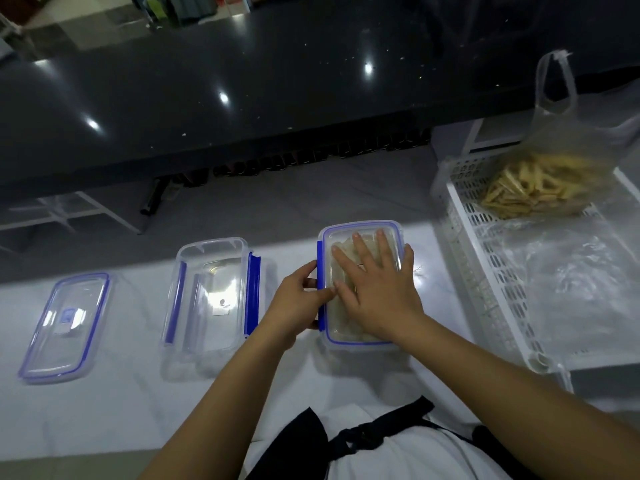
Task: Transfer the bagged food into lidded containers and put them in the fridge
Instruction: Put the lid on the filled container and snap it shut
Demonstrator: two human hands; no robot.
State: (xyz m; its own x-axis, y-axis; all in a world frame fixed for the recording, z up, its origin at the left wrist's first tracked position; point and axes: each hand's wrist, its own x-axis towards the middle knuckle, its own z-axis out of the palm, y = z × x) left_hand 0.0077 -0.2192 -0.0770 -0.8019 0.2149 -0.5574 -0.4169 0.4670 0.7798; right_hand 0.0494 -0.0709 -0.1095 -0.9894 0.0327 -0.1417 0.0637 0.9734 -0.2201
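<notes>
- Right hand [375, 292] spread flat on container lid [388, 233].
- Left hand [299, 301] pinching blue side clip [321, 265] — apparently unlatched.
- Bagged food [533, 192] in white basket [464, 209].

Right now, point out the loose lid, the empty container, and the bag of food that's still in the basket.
Loose lid [64, 326], head view, on its clear centre panel.
Empty container [211, 299], head view, on its bare floor.
Bag of food [535, 188], head view, on the yellowish sticks inside the plastic.
</notes>
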